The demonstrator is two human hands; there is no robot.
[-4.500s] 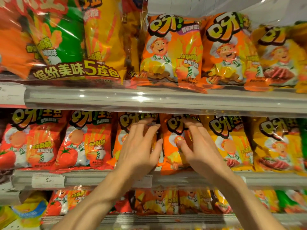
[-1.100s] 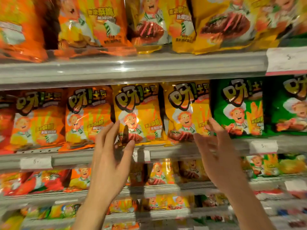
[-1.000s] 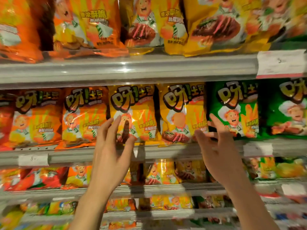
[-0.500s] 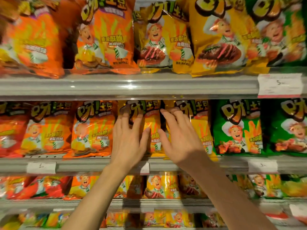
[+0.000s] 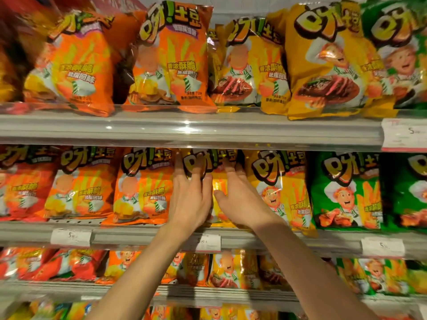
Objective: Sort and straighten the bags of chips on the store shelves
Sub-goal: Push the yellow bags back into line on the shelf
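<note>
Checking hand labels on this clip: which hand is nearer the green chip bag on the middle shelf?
Right. The right hand lies on the yellow chip bag, one yellow bag short of the green chip bag. The left hand sits farther left on that same bag.

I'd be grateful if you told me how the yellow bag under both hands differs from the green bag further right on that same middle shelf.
The yellow bag is mostly covered by the left hand and right hand, both flat on its front; the green bag stands untouched and fully visible. The yellow bag sits mid-row, the green bag two places right. Both share the same logo along the top.
</note>
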